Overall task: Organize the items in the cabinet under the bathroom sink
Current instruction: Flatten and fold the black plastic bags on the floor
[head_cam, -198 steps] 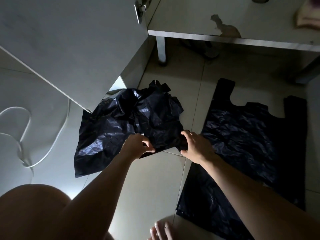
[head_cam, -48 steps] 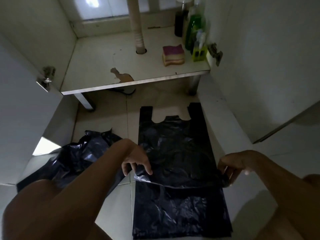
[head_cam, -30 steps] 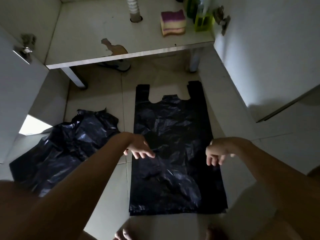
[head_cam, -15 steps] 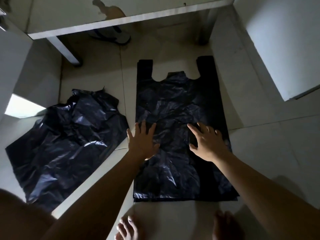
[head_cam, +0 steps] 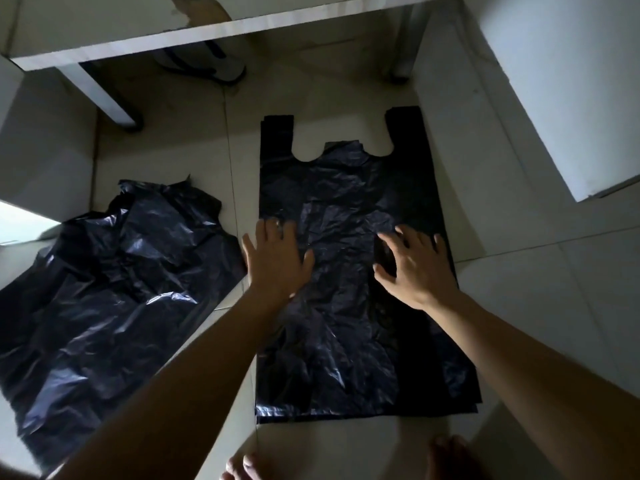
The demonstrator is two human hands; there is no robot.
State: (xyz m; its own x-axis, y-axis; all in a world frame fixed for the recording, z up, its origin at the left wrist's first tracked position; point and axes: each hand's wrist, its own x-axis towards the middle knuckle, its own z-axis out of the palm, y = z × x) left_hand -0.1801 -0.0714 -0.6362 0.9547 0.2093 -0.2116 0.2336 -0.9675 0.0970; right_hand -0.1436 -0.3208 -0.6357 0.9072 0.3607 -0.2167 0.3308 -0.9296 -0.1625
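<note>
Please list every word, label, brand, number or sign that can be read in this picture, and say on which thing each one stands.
No text can be read in this view.
Flat black bag: plain, no print.
Crumpled black bag: plain, only shiny creases.
Cabinet board and cabinet door: bare, no label.
Slipper under the cabinet: too dark to show any mark.

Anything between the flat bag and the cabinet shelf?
Nothing visible. The left hand and right hand rest on the flat bag; only bare floor lies between it and the shelf. The crumpled bag lies aside, left.
</note>
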